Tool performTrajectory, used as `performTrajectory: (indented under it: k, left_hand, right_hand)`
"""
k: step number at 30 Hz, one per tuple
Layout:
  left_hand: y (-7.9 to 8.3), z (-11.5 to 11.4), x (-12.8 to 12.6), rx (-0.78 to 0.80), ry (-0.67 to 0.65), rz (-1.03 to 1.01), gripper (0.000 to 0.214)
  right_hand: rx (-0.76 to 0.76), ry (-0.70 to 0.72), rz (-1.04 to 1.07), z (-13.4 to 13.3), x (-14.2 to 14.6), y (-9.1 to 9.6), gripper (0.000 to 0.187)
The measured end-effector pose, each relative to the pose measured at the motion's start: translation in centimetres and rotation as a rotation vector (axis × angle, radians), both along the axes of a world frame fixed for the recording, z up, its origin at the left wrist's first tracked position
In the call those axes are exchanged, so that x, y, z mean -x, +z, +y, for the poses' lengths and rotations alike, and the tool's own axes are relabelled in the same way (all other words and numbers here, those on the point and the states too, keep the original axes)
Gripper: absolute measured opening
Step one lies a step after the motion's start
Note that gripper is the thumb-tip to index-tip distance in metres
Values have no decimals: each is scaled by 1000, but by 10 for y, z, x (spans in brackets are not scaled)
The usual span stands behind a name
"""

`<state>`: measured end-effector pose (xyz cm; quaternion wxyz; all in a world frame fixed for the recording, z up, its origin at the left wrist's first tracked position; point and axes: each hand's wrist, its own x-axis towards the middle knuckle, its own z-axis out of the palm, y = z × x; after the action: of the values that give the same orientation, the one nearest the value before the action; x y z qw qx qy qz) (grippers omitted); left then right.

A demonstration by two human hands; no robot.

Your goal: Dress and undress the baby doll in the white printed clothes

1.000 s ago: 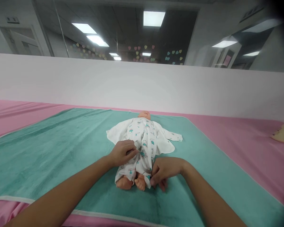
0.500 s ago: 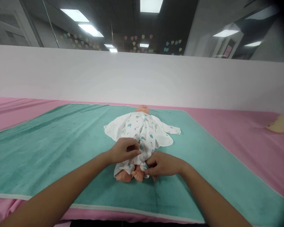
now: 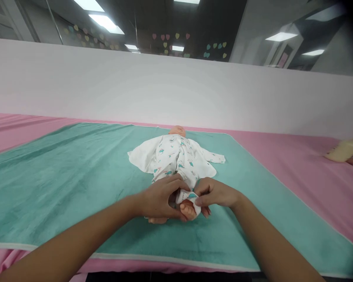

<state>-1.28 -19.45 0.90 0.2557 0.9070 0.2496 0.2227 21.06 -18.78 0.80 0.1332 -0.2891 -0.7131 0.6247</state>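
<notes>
A baby doll (image 3: 177, 131) lies on its back on a teal towel (image 3: 61, 180), dressed in a white sleepsuit (image 3: 176, 156) with a teal print. My left hand (image 3: 161, 197) wraps around the doll's lower legs. My right hand (image 3: 213, 195) pinches the sleepsuit's leg cuff (image 3: 188, 197) beside a bare doll foot (image 3: 187, 210). The two hands nearly meet there. The other foot (image 3: 157, 220) shows only a little beneath my left hand.
A white cloth (image 3: 142, 156) spreads out under the doll on both sides, with a printed sleeve (image 3: 214, 158) to the right. The towel lies on a pink mat (image 3: 282, 160). A beige pad (image 3: 345, 149) sits at the far right. A low white wall (image 3: 164, 90) stands behind.
My hands have closed in on the doll's feet, and my right hand has lifted the sleepsuit's leg cuff over one foot. The view has tilted, so the doll sits higher in the picture.
</notes>
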Motion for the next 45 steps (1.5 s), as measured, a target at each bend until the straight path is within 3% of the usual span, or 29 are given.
performTrajectory:
  k: [5,11,18,21,25,30,36,41,45]
  left_hand:
    - [-2,-8,-5,-25,53,-14,45]
    - [-9,-13,-12,-110,89,99,39]
    - [-7,-10,-10,-148,-109,149,9]
    - [-8,-12,-9,-129,-164,96,5]
    - [-8,-17,-10,-106,-197,-29,10]
    - [-6,-20,-13,-147,-82,-137,17]
    - [-13,-18,-14,-354,-32,-40,28]
    - [-11,-26,-13,-614,-128,8,18]
    - [-10,-31,-13,-711,-220,41,16]
  right_hand:
    - [186,215,-67,-4,-6,6,26]
    - [326,303,-162,-7,-4,7,23]
    - [200,389,-106,-4,-1,3,23]
    - [132,273,8,-2,-4,-1,23]
    - [48,-30,205,2,-1,-7,22]
    - [34,-397,372,9,12,-17,23]
    - [-13,-643,454,16,23,-27,24]
    - [-281,-888,348,22,22,-35,21]
    - [-582,-961,254,22,24,-37,13]
